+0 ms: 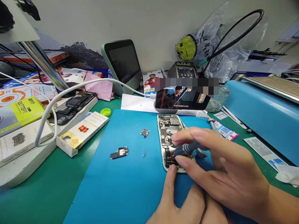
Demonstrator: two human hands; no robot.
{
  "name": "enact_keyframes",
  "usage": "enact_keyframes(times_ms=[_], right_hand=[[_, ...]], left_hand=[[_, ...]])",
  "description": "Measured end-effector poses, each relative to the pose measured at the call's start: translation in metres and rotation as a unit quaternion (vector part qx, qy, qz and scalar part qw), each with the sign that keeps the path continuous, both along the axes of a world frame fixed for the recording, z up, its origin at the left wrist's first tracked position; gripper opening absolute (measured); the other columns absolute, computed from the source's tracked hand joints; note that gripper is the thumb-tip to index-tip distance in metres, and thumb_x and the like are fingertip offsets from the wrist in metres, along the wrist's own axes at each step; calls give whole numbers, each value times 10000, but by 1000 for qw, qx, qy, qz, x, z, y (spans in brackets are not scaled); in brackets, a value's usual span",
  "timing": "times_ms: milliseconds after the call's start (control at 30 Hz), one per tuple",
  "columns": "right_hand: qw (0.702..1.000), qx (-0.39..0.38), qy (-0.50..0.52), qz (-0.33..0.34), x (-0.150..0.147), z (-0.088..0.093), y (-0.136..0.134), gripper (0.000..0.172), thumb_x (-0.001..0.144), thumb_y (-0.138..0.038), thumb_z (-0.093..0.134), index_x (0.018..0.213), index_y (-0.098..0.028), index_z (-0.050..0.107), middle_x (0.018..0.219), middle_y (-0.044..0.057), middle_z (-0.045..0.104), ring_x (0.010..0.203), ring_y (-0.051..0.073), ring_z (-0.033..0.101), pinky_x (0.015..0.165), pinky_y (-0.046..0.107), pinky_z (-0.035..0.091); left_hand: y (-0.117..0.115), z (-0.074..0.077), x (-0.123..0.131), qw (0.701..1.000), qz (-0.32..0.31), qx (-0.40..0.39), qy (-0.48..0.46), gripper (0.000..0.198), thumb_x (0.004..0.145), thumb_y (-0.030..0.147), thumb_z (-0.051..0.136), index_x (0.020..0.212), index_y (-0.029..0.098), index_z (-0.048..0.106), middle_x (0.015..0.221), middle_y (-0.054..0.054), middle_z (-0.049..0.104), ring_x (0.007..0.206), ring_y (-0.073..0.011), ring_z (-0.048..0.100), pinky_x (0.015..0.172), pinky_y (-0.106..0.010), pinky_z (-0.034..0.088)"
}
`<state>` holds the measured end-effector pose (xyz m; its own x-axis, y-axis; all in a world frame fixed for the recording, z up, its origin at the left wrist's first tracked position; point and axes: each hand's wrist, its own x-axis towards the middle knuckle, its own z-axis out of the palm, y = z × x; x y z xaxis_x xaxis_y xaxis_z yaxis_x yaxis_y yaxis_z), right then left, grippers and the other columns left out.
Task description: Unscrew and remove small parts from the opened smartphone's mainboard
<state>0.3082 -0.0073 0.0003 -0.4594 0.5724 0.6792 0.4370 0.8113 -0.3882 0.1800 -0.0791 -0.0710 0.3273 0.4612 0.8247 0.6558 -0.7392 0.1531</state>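
Observation:
An opened phone (167, 132), its inner parts bared, lies on a blue mat (112, 189). My right hand (224, 165) pinches a dark grey pen-shaped tool with a ribbed grip (188, 148) between thumb and fingers, its tip over the phone's lower part. With its index finger stretched out, my left hand (179, 202) touches the phone's bottom edge; its other fingers are bent and hold nothing visible. Left of the phone lie a black speaker-like module (119, 152), a small metal-shielded part (145, 133) and a tiny metal piece (144, 154).
Behind the phone, another phone (182, 98) plays a video, with a white cable (88, 82) running to it. A cigarette box (83, 132) and a battery box (21, 113) are at left. A blue machine (259, 115) stands at right, a smart display (122, 65) at the back.

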Motion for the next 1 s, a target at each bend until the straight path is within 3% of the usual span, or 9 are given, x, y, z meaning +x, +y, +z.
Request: enact_keyframes(times_ms=[333,533,800,1000], right_hand=[[997,-59,38,-38,3,-5,-4,850,909,14,721,1612,-408,494,1464,43,740,1152,257,819,818,332,762],[996,-59,49,-46,3,-5,-5,818,901,-6,744,1586,-402,534,1472,41,736,1131,262,825,786,330,763],[995,-66,53,-59,3,-5,-5,774,907,-40,752,1569,-390,556,1466,38,740,1049,257,843,774,360,766],[995,-65,54,-60,-2,-5,-4,772,912,-32,731,1568,-396,550,1443,17,749,1025,234,840,785,353,766]], left_hand=[[-3,-4,-4,996,-4,0,85,76,940,299,724,934,223,727,964,-66,781,1003,-311,751,1114,-736,529],[0,3,-7,999,-21,-5,29,120,918,192,660,811,213,708,984,-73,789,1034,-299,744,1097,-636,592],[-3,2,-6,999,-13,-10,44,115,958,273,680,863,219,714,1002,-75,783,1032,-316,751,1056,-690,597],[-3,3,-5,999,-17,-15,27,132,928,209,665,802,213,703,948,-67,781,1012,-290,740,1089,-643,594]])
